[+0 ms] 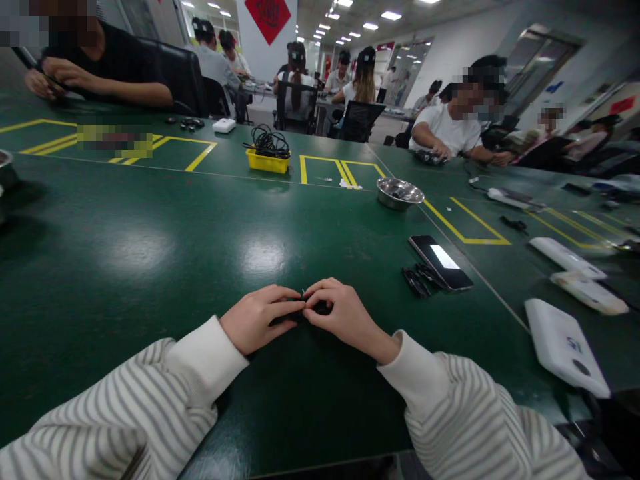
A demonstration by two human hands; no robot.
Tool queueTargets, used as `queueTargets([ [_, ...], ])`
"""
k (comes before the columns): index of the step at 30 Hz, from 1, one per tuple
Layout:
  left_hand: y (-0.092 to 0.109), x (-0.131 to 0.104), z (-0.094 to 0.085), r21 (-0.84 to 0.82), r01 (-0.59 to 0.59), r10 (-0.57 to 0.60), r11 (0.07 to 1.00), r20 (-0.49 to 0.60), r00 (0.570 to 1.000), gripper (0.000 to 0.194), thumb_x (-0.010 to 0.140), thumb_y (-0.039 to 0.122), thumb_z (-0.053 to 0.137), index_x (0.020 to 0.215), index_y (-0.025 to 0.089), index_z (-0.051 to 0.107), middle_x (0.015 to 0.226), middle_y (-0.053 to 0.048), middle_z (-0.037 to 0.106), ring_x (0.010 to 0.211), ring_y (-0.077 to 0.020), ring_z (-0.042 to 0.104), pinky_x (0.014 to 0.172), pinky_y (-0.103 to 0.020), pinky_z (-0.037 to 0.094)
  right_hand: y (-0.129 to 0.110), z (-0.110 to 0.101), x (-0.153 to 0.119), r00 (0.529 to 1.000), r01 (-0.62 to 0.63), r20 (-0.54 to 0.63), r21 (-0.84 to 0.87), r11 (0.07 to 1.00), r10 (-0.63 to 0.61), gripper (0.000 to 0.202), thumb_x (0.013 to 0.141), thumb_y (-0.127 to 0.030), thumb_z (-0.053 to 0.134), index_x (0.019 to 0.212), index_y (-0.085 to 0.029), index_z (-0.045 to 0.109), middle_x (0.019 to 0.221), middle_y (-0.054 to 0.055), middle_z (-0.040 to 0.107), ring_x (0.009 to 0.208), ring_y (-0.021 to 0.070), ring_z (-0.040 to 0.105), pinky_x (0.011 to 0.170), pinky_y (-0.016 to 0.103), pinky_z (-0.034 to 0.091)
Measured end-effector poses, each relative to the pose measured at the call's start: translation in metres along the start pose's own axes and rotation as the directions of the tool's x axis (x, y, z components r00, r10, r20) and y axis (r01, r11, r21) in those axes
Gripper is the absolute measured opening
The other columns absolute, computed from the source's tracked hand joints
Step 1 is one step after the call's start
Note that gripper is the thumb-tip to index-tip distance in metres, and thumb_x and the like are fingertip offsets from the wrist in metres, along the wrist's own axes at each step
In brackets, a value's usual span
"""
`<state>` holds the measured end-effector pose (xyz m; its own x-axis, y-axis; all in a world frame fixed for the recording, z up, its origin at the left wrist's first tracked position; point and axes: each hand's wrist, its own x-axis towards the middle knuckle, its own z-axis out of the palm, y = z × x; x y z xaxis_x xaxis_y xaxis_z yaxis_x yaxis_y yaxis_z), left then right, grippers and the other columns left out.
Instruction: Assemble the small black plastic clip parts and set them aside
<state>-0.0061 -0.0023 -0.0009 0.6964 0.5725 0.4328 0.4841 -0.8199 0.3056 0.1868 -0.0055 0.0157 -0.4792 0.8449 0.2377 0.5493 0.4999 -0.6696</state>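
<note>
**Both hands pinch a small dark item (323, 308) low over a green table (150, 253)**

Beyond the right hand (345, 315) and to its right, small black bundles (415, 281) lie just beside a phone (440, 261) with a partly bright screen. Farther back stand a metal bowl (400, 203) with dark contents and a yellow bin (269, 162) heaped with black cable (270, 140). A large white device (567, 347) lies near the table's right edge, with slimmer white units (567, 257) behind it. A person in white (450, 127) works across the table; another in black (130, 73) sits at the far left.

The left hand (257, 319) and right hand meet, fingertips closed narrowly on the dark item. Fingers cover most of it, so its shape is unclear. The bowl's contents are too small to identify, and a metal vessel (7, 172) is cut off at the left.
</note>
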Motion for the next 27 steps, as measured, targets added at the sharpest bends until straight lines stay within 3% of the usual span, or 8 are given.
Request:
queueTargets([
  [7, 0.002, -0.001, -0.001, 0.004, -0.001, 0.001, 1.0, 0.013, 1.0, 0.025, 0.076, 0.02, 0.054, 0.101, 0.017, 0.057, 0.099, -0.008, 0.058, 0.087, -0.0176, 0.056, 0.072, -0.03, 0.05, 0.001, -0.003, 0.002, 1.0, -0.017, -0.014, 0.045, 0.999, 0.017, 0.003, 0.067, -0.019, 0.06, 0.065, -0.017, 0.062, 0.084, 0.002, 0.062, 0.075, 0.0115, 0.054, 0.061, 0.022, 0.041],
  [12, 0.004, 0.0, -0.001, 0.011, -0.012, 0.011, 1.0, 0.034, 0.999, 0.025, 0.076, 0.02, 0.054, 0.1, 0.016, 0.058, 0.099, -0.009, 0.058, 0.086, -0.018, 0.056, 0.072, -0.031, 0.05, 0.011, 0.0, 0.017, 0.975, -0.171, -0.139, 0.021, 0.985, 0.172, 0.013, 0.072, -0.026, 0.056, 0.07, -0.016, 0.064, 0.068, 0.001, 0.063, 0.058, 0.009, 0.053, 0.054, 0.021, 0.039],
  [20, 0.006, 0.0, -0.001, 0.001, -0.029, 0.029, 1.0, 0.04, 0.999, 0.024, 0.076, 0.021, 0.053, 0.1, 0.016, 0.058, 0.097, -0.008, 0.059, 0.085, -0.0175, 0.056, 0.071, -0.03, 0.05, 0.015, -0.001, 0.029, 0.991, -0.132, -0.031, -0.157, 0.979, 0.129, 0.011, 0.069, -0.023, 0.059, 0.07, -0.019, 0.069, 0.069, 0.001, 0.066, 0.064, 0.011, 0.058, 0.058, 0.021, 0.041],
  [27, 0.003, -0.002, -0.004, 0.014, -0.024, 0.023, 1.0, 0.04, 0.999, 0.024, 0.076, 0.02, 0.054, 0.1, 0.016, 0.058, 0.098, -0.009, 0.059, 0.085, -0.0175, 0.056, 0.071, -0.03, 0.05, 0.021, -0.021, 0.026, 0.968, -0.239, 0.014, -0.234, 0.942, 0.249, 0.006, 0.059, -0.011, 0.058, 0.057, -0.015, 0.062, 0.052, -0.001, 0.061, 0.049, 0.0093, 0.055, 0.05, 0.02, 0.041],
])
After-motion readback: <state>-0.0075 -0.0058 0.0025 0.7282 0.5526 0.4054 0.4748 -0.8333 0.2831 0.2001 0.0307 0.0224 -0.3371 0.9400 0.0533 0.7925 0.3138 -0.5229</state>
